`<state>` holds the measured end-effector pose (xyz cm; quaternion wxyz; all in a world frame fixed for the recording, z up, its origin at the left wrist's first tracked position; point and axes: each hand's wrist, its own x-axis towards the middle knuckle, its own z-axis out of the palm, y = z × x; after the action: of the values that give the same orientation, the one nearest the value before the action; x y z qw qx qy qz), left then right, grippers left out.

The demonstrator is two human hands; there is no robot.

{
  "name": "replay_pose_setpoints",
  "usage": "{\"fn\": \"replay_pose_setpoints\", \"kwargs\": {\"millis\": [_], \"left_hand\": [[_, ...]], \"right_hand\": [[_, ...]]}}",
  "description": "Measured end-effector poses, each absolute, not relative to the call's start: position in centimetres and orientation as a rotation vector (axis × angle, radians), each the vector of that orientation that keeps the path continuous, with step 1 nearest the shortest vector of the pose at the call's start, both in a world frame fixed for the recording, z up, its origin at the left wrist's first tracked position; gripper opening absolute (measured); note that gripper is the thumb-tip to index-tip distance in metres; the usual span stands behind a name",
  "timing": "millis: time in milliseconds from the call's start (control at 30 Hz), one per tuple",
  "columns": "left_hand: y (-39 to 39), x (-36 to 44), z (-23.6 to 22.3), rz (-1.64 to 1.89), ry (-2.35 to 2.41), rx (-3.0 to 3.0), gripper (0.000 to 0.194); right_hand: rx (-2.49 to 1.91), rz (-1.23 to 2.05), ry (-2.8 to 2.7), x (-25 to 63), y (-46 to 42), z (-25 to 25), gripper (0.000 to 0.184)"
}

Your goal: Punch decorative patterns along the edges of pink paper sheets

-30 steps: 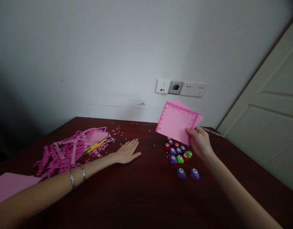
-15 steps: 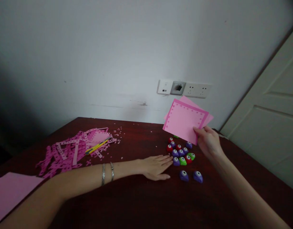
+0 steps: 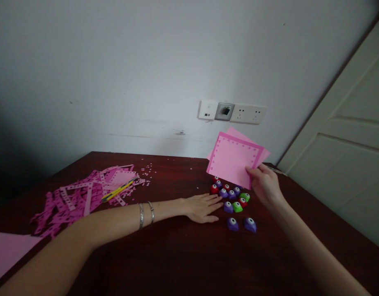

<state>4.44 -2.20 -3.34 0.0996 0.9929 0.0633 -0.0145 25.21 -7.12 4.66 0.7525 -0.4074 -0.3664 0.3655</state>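
Note:
My left hand [image 3: 202, 207] lies flat, palm down, on the dark red table, its fingers stretched out. Its fingertips reach the left edge of a cluster of small craft punches; one is a purple punch [image 3: 228, 206], another a green punch [image 3: 237, 207]. Red ones sit among them. Two more purple punches stand a little nearer to me. In my right hand [image 3: 265, 183], raised above the table, square pink paper sheets [image 3: 232, 158] are pinched by a corner and fanned slightly apart. The front sheet has a darker border with punched shapes. These sheets hide part of the cluster's back.
Punched pink paper strips [image 3: 72, 197] lie heaped at the left, with a yellow utility knife [image 3: 118, 191] on them and tiny confetti around. A larger pink sheet [image 3: 9, 253] lies at the near left. Behind the table is a wall with sockets [image 3: 246, 114]; a white door [image 3: 346, 152] stands right.
My left hand has slid a little to the right, its fingers now against the punches, some of which have shifted slightly. My right hand still holds the sheets. The view has turned slightly right.

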Motion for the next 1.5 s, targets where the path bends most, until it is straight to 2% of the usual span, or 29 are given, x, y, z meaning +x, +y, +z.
{"fn": "replay_pose_setpoints", "kwargs": {"millis": [567,900,1100,1233,1333,1433,1500], "left_hand": [[-1.0,5.4,-3.9,0.006,0.228,2.951,0.061],[2.5,-3.6,-4.1,-0.028,0.615,2.944,0.069],[8.4,-11.5,-4.3,-0.061,1.294,2.802,0.074],[10.7,-12.5,-3.0,-0.058,1.775,2.69,0.082],[9.6,-9.1,-2.1,0.153,1.452,2.974,0.068],[7.0,-3.9,-2.4,0.098,0.816,3.128,0.063],[5.3,-0.7,-3.3,0.06,0.568,3.101,0.063]], "right_hand": [[-0.895,0.816,-0.784,24.3,-6.0,4.2,0.03],[-0.975,0.894,-0.789,24.7,-7.0,3.4,0.03],[-1.088,0.974,-0.84,24.7,-8.5,2.7,0.027],[-1.193,1.145,-0.851,23.5,-10.4,2.1,0.028],[-1.26,1.3,-0.884,21.6,-12.4,1.5,0.031],[-1.271,1.526,-0.996,19.5,-14.7,0.3,0.034],[-1.267,1.565,-1.016,18.3,-16.0,-0.9,0.04]]}}
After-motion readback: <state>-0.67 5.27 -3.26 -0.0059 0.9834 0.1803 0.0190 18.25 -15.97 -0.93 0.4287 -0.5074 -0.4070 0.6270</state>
